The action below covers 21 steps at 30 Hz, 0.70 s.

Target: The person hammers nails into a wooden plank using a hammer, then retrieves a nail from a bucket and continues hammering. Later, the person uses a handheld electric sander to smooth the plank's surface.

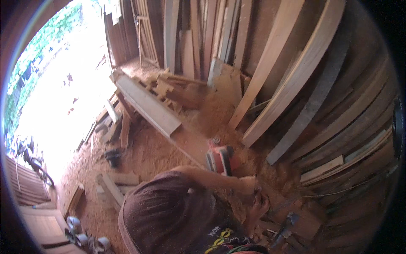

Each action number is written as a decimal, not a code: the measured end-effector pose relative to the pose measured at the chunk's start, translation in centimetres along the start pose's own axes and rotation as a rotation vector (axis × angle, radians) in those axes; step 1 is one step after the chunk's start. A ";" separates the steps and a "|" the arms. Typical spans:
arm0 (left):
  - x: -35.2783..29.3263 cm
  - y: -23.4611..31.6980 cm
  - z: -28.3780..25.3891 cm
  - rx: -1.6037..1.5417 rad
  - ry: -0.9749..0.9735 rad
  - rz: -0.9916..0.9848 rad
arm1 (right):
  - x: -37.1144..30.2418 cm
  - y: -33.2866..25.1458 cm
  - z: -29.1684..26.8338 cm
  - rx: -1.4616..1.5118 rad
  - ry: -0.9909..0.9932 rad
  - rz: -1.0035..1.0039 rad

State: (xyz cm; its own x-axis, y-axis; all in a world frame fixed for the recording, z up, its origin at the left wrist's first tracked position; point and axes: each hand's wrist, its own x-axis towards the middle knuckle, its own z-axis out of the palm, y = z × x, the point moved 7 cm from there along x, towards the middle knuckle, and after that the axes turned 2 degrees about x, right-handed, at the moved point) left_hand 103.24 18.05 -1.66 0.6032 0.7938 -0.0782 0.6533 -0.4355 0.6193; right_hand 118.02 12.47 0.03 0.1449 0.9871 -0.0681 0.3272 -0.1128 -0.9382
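My left arm reaches across from the dark sleeve, and my left hand (249, 186) is bent inward with its fingers curled. Just below it is my right hand (259, 206), also with curled fingers, close to or touching the left one. Anything between them is too small and dim to make out. Beyond my left forearm stands a red handheld power tool (218, 160) with a dark handle, apart from both hands. A long pale plank (148, 106) stretches away from near the tool. To the right of my hands lies a blue-and-dark tool (291, 219), its kind unclear.
Tall boards (296, 76) lean along the right wall. Wood offcuts (169, 86) are piled behind the plank, with more scraps (112, 190) at left. A dark object (112, 157) sits on the sawdust floor (144, 148). A motorcycle (36, 163) stands by the bright opening.
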 end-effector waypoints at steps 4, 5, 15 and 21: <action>-1.4 4.2 -5.4 -0.149 0.034 0.060 | 0.8 -1.4 -0.9 0.225 -0.019 0.012; -2.0 4.1 -5.4 -0.158 0.079 0.090 | 0.8 -2.4 -0.4 0.233 -0.060 -0.010; -6.3 4.9 -6.1 -0.480 0.215 0.174 | -2.6 -7.6 -2.1 -0.045 -0.134 0.025; -5.8 1.8 -3.2 -0.667 0.085 0.118 | -7.2 -13.0 -2.5 -0.592 -0.306 -0.717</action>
State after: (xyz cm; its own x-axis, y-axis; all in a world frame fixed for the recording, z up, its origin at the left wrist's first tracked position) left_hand 99.47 14.04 2.40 0.5973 0.7995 0.0640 0.1475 -0.1879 0.9710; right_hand 115.09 6.53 13.56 -0.4925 0.8211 0.2885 0.6712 0.5693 -0.4747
